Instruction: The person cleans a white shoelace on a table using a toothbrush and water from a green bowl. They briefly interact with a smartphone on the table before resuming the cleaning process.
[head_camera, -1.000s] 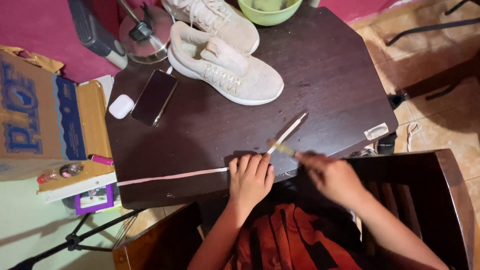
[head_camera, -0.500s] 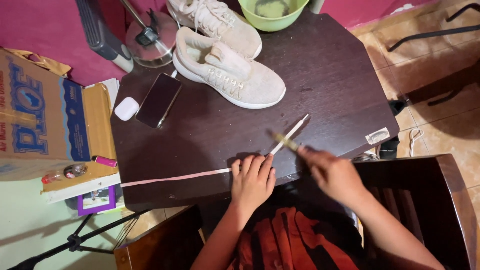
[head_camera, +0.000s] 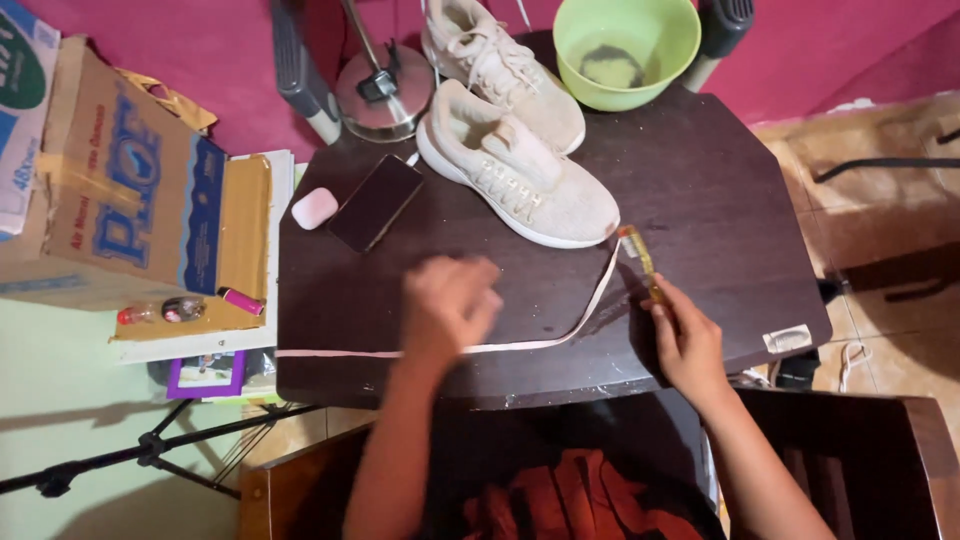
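Right hand (head_camera: 688, 345) grip closed on amber lighter (head_camera: 643, 262) beside shoelace (head_camera: 560, 335); left hand (head_camera: 447, 305) blurred, grip unclear.

Even indoor light, left-hand motion blur

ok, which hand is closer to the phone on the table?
Left. The left hand hovers over the pale lace, just below and right of the dark phone. The right hand is further right, beyond the near shoe, holding a thin yellowish tool.

Matt dark wooden table (head_camera: 720, 200), knit cloth shoes (head_camera: 520, 175), glossy plastic bowl (head_camera: 670, 60).
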